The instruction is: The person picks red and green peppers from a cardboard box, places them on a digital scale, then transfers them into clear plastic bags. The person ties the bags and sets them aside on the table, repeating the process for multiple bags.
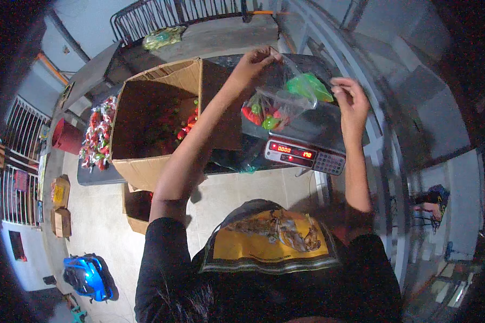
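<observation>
Clear plastic bag [277, 112], red and green peppers at bottom: between both hands, just behind scale [304, 156] in view; can't tell if touching it. Left hand [260, 60] nearer, pinching upper edge. Long axis running from that pinch down toward wearer, loose rim slanting off toward right hand [351, 99]. Right hand apart from plastic, fingers loosely bent, gripping nothing visible.

Containers, left to right: pile of clear packets [98, 134], red and green contents, beside big cardboard box [128, 121]; open-topped, loose red and green peppers inside, partly behind left forearm. Smaller carton [137, 224] below, something red inside. Bright green bag [310, 87] behind clear one, contents unclear.
</observation>
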`<move>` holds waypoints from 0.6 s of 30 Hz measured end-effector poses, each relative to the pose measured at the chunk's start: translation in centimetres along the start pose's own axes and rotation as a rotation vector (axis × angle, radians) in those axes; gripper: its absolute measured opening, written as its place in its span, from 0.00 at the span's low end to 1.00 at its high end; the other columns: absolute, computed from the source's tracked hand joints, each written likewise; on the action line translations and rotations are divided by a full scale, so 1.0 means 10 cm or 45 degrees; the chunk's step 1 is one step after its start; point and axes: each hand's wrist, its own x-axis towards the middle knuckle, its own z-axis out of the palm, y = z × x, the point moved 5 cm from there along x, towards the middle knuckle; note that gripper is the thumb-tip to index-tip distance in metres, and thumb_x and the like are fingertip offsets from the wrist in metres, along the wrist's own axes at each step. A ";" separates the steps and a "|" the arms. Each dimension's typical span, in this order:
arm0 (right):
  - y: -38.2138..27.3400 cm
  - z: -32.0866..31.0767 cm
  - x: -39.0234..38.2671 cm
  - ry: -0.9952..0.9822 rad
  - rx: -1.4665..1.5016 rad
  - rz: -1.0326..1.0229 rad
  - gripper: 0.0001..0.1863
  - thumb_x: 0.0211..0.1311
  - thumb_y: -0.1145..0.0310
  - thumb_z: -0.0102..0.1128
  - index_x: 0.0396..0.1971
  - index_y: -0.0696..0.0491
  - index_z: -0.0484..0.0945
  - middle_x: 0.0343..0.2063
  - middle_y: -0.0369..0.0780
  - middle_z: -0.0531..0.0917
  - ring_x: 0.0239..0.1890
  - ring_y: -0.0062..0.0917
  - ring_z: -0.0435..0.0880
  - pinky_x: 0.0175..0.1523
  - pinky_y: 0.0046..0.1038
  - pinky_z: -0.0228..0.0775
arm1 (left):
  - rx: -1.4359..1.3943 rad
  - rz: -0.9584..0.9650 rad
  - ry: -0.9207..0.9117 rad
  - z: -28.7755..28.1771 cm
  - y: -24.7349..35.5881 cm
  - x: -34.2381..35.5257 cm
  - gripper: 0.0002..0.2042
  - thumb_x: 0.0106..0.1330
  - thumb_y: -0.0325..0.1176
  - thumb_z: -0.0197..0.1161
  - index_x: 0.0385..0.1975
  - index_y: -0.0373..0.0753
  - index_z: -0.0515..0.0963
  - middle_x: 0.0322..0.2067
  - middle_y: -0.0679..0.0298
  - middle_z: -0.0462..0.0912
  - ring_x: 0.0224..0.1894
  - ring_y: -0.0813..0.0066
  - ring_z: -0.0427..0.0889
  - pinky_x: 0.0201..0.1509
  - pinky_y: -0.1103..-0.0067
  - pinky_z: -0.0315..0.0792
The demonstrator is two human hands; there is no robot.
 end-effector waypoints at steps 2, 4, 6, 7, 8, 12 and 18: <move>-0.19 0.05 -0.02 -0.001 0.016 -0.144 0.06 0.58 0.78 0.49 0.33 0.59 0.75 0.35 0.41 0.79 0.38 0.23 0.78 0.46 0.22 0.68 | 0.026 0.055 -0.052 0.02 -0.05 0.01 0.08 0.65 0.35 0.55 0.30 0.37 0.74 0.26 0.72 0.75 0.31 0.85 0.71 0.35 0.86 0.65; -0.63 0.27 0.02 -0.156 0.088 -0.391 0.07 0.59 0.79 0.46 0.31 0.59 0.75 0.33 0.40 0.79 0.37 0.22 0.78 0.46 0.22 0.68 | 0.081 0.033 -0.075 -0.05 -0.11 0.01 0.08 0.64 0.35 0.55 0.29 0.36 0.74 0.26 0.71 0.75 0.31 0.85 0.71 0.36 0.86 0.66; -0.62 0.67 -0.01 -0.374 0.081 -0.133 0.08 0.58 0.82 0.42 0.31 0.60 0.73 0.30 0.39 0.79 0.34 0.20 0.78 0.44 0.22 0.69 | 0.141 -0.040 -0.087 -0.07 -0.15 0.04 0.08 0.64 0.34 0.56 0.29 0.36 0.73 0.26 0.71 0.75 0.32 0.84 0.71 0.37 0.85 0.66; -0.37 0.83 0.02 -0.473 -0.032 -0.123 0.07 0.56 0.82 0.44 0.33 0.61 0.73 0.29 0.41 0.79 0.33 0.24 0.79 0.43 0.21 0.69 | 0.104 -0.058 -0.103 -0.01 -0.15 0.04 0.08 0.64 0.34 0.56 0.29 0.36 0.73 0.25 0.71 0.74 0.31 0.85 0.71 0.36 0.85 0.65; -0.37 0.98 0.05 -0.431 -0.358 -0.272 0.08 0.53 0.81 0.48 0.34 0.61 0.73 0.32 0.44 0.80 0.33 0.31 0.80 0.43 0.24 0.70 | 0.071 -0.079 -0.108 0.02 -0.14 0.03 0.08 0.64 0.34 0.56 0.28 0.35 0.73 0.25 0.71 0.74 0.30 0.85 0.70 0.36 0.85 0.65; -0.13 1.40 -0.03 -1.106 -0.700 -0.073 0.17 0.49 0.76 0.55 0.42 0.56 0.74 0.40 0.46 0.79 0.40 0.34 0.79 0.47 0.30 0.69 | 0.194 0.070 -0.132 0.01 -0.02 -0.03 0.08 0.64 0.33 0.55 0.27 0.35 0.72 0.24 0.71 0.73 0.29 0.85 0.67 0.34 0.85 0.64; 0.66 1.83 -0.54 -2.117 -0.349 -0.077 0.22 0.48 0.71 0.56 0.48 0.47 0.73 0.44 0.40 0.79 0.43 0.30 0.78 0.49 0.31 0.68 | 0.165 0.153 -0.181 0.09 -0.16 -0.09 0.08 0.64 0.33 0.55 0.29 0.34 0.73 0.24 0.71 0.73 0.29 0.85 0.68 0.35 0.84 0.64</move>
